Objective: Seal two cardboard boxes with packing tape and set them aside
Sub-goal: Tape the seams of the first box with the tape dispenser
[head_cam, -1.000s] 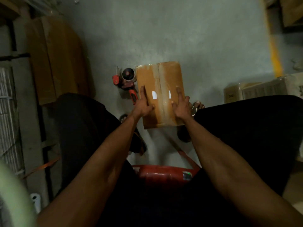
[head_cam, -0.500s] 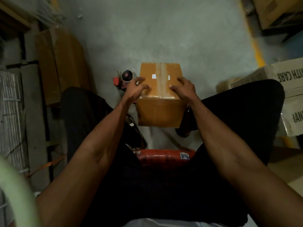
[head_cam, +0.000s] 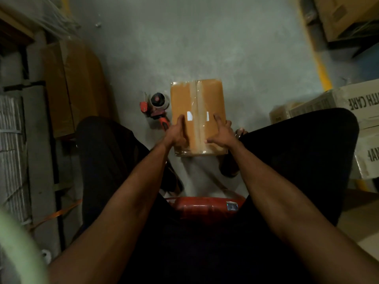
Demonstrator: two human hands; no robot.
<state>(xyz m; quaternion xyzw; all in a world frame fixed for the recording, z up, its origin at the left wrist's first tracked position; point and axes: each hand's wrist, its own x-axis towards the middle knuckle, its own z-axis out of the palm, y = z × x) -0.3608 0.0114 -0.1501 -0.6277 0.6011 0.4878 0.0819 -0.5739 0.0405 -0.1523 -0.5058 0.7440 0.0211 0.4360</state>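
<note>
Your cardboard box (head_cam: 198,111) lies flat on the concrete floor (head_cam: 205,48) straight ahead of you, between your knees, its broad face up. A strip of clear packing tape (head_cam: 194,93) runs down the centre seam from the far edge to the near one, and two small white labels sit on either side of that seam near your fingers.

Your left hand (head_cam: 177,133) rests on the box's left side, fingers straight and together, pointing away from you and laid along the top near the left edge. Your right hand (head_cam: 222,133) is on the near right part of the top, fingers spread wide and slightly bent, with the fingertips on the cardboard and the thumb reaching toward the taped seam. Neither hand wraps around anything.

Just beside the box on its left lies the red tape dispenser (head_cam: 156,108), roll end away from you and its orange handle angling back toward your left hand; it nearly touches the box's left edge. By your right wrist, toes in a sandal (head_cam: 240,132) show at the box's near right corner.

Your dark trouser legs flank the box on both sides, and the red stool (head_cam: 205,206) you sit on shows below. To your left, flattened brown cardboard (head_cam: 71,85) leans against a grey rack. To your right stand pale printed cartons (head_cam: 338,105), near a yellow floor line (head_cam: 320,64), with more brown boxes in the far right corner.
</note>
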